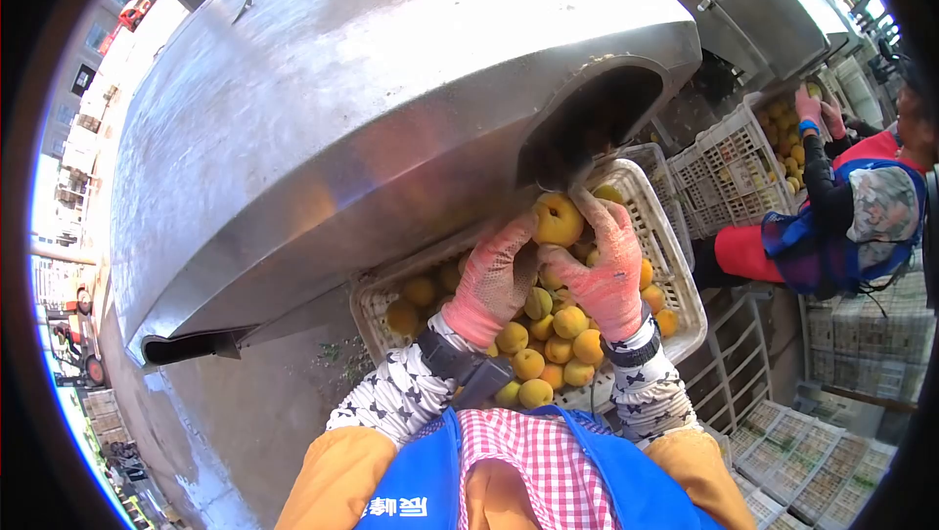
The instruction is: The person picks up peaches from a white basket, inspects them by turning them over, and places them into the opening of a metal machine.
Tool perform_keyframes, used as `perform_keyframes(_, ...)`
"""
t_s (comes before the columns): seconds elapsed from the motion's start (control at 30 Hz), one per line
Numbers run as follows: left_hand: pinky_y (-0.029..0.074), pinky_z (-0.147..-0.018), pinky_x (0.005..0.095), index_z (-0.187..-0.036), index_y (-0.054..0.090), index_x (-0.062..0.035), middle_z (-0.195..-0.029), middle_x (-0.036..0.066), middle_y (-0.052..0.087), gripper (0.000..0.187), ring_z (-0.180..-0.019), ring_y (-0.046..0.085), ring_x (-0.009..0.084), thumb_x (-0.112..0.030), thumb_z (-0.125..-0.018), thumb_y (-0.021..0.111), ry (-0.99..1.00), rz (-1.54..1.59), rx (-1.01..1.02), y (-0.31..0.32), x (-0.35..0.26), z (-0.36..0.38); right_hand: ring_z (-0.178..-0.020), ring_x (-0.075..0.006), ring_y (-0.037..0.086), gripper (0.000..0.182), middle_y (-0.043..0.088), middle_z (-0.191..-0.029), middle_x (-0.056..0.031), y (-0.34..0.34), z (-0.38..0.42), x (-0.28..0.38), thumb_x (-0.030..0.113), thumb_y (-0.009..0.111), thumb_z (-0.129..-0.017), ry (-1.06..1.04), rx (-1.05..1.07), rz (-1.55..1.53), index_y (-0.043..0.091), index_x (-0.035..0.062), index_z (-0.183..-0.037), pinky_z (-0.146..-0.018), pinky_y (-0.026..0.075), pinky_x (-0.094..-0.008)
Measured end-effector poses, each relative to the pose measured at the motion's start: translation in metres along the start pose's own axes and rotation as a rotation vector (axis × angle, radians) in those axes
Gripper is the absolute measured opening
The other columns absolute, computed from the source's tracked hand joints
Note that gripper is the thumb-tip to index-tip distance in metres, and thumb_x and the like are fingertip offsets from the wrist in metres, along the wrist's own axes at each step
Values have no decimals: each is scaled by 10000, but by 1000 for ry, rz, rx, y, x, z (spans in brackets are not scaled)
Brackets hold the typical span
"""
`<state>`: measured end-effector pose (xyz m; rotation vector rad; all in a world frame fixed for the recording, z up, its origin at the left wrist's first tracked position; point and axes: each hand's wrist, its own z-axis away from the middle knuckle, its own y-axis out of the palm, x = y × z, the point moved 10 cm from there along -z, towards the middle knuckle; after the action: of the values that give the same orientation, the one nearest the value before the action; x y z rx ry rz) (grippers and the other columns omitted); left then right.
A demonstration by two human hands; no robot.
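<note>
A yellow peach (558,220) is held up between my two gloved hands, over a white plastic crate (693,300) of yellow and orange peaches (559,349). My left hand (492,281), in a pink and white glove, has its fingers curled against the peach's left side. On the other side, my right hand (606,266) touches the peach with bent fingers, its index finger reaching up beside it. Part of the fingertips is hidden behind the fruit. Just beyond the peach is the dark opening (597,119) of a large metal machine.
The metal machine's housing (323,90) fills the upper left and overhangs the crate. At the right, a co-worker (856,207) in a blue apron handles fruit over another crate (734,163). A metal rail frame (734,354) and stacked crates (812,457) stand at lower right.
</note>
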<state>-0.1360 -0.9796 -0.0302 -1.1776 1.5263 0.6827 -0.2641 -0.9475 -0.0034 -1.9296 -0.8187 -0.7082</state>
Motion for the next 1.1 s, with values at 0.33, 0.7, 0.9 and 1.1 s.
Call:
perform_keyframes(0.33, 407, -1059, 431, -1332, 570, -108, -1308, 168, 563, 521, -1245, 520, 325, -294, -860, 689, -307, -493, 218, 15, 142, 67, -905, -192, 666, 460, 665, -1060, -111, 3, -97, -73, 136, 765, -826, 214, 26, -461, 618, -20, -1233, -803, 543, -296)
perform_keyframes(0.7, 367, -1057, 497, -1398, 488, -78, -1394, 180, 445, 785, -1226, 470, 358, -425, -745, 752, -5, -1060, 568, 85, 188, 40, -1006, -357, 666, 554, 686, -1060, -189, 20, 91, -191, 499, 695, -851, 735, 745, 762, 616, 36, -1143, -867, 525, -459)
perform_keyframes(0.9, 434, -921, 493, -1282, 530, -61, -1169, 124, 502, 641, -1078, 521, 338, -363, -758, 744, -149, -1132, 713, 81, 204, 38, -1019, -359, 648, 575, 638, -1112, -180, 25, 99, -197, 358, 828, -734, 711, 520, 730, 613, 26, -1151, -898, 525, -422)
perform_keyframes(1.1, 493, -867, 448, -1280, 527, -95, -1193, 129, 505, 620, -1015, 574, 335, -359, -761, 740, -79, -1081, 684, 81, 190, 32, -1097, -331, 597, 728, 576, -1179, -179, -19, 32, -67, 116, 819, -667, 81, 10, 38, 558, 59, -1345, -965, 501, -384)
